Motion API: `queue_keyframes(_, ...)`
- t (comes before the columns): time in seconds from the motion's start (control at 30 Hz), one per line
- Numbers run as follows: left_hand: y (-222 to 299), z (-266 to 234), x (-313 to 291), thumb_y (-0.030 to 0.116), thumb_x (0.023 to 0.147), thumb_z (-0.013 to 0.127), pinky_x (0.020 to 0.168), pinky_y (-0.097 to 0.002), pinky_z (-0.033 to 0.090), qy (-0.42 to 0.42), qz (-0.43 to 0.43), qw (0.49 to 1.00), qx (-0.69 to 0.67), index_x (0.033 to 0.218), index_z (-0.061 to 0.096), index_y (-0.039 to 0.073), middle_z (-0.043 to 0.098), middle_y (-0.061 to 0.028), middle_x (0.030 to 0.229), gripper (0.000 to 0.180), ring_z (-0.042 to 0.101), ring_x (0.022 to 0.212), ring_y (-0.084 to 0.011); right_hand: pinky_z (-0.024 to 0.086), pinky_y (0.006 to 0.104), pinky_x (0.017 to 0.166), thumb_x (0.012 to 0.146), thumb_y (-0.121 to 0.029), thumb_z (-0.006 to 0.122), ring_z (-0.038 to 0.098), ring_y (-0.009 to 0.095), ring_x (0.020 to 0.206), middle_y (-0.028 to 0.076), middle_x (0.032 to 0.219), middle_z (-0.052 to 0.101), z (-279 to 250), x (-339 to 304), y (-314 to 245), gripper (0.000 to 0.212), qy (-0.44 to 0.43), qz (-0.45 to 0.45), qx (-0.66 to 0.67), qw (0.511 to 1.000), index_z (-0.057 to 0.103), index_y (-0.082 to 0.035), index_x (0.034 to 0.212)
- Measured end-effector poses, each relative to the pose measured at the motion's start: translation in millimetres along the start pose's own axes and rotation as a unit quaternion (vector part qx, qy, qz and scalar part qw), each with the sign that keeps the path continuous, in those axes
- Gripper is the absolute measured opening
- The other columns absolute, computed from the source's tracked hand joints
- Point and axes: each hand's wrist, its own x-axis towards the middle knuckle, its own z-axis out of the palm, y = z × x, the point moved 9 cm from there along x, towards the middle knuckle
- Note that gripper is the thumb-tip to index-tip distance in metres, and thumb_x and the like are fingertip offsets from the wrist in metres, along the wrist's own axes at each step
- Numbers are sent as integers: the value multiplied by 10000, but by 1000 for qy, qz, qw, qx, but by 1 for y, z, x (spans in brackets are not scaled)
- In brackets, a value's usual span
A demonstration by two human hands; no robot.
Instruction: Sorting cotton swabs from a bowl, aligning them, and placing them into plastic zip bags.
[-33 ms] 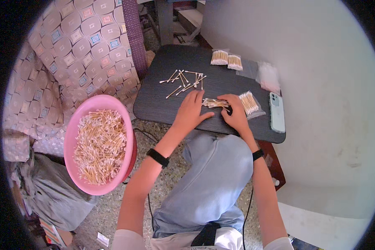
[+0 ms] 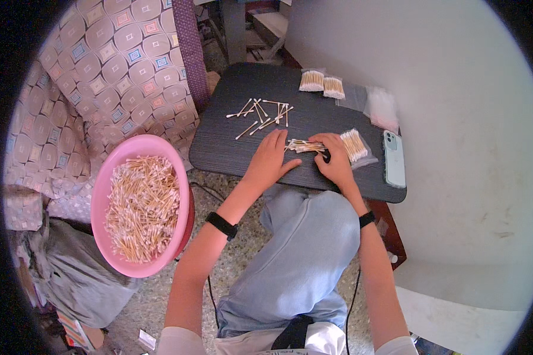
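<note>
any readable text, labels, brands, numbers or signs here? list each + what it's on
None readable.
Shirt: dark lettering at the bottom edge of the picture, cut off and too small to read.
Phone: no legible mark on the back.
Swab bags: no legible print.
White scrap at lower left: any print too small to read.

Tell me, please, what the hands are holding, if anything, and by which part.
The right hand curls at the right end of the bunch of cotton swabs; whether it grips them is unclear. The left hand, thumb spread, holds nothing visible.
</note>
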Motion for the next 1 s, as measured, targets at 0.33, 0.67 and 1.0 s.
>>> queue_keyframes(0.33,-9,19,11,12,853,473,1046,-419,343,-35,102,993,41,1244,490,15,442,-147,1350,392,430,1240,-293,419,382,865,730,27,560,525,284,953,82,990,589,6,2,6,323,10,-13,-43,999,667,-96,1009)
queue_keyframes(0.67,-10,26,33,45,914,414,961,-397,408,-27,-22,979,-203,1220,488,14,510,-207,1225,317,489,1143,-373,406,372,874,777,-6,575,506,280,971,68,1024,561,14,4,-2,315,-28,-24,-59,998,664,-126,1054)
queue_keyframes(1.0,-10,-4,19,351,819,647,955,-415,411,46,-43,995,-76,1203,499,5,526,-207,1186,538,493,1135,-359,409,406,846,798,-16,541,516,325,949,134,989,580,6,7,4,279,12,16,-9,1000,583,-25,1074)
